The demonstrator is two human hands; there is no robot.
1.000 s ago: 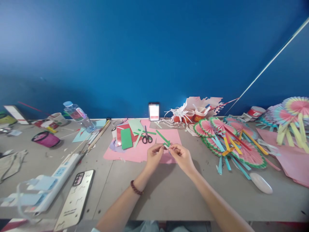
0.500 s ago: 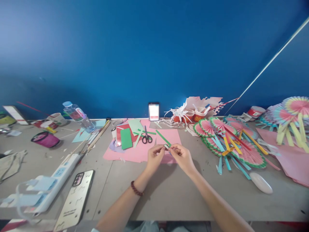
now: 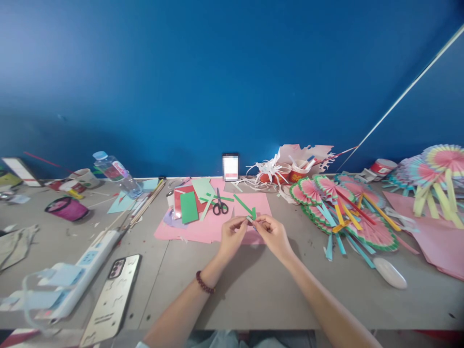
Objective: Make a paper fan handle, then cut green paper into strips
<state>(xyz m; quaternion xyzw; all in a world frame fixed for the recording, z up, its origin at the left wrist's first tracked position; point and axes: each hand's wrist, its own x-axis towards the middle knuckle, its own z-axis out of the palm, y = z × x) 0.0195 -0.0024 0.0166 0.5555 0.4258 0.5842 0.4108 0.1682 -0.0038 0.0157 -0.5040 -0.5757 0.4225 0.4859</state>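
Note:
My left hand and my right hand meet fingertip to fingertip above a pink paper sheet. Both pinch a narrow green paper strip, whose long end slants up and left, away from the fingers. A short green piece sticks up beside its lower end, and a small pale bit shows between the fingertips. How the strip is folded there is hidden. Just left of the hands lie black-handled scissors, loose green strips and a green paper rectangle.
Pleated paper fans spread out on the right, near a white oval object. A phone and a power strip lie at left, with a plastic bottle behind. A small screen leans on the blue wall.
A short green end now stands up by the fingertips, where the strip showed as one straight line before. Both hands stay in nearly the same place.

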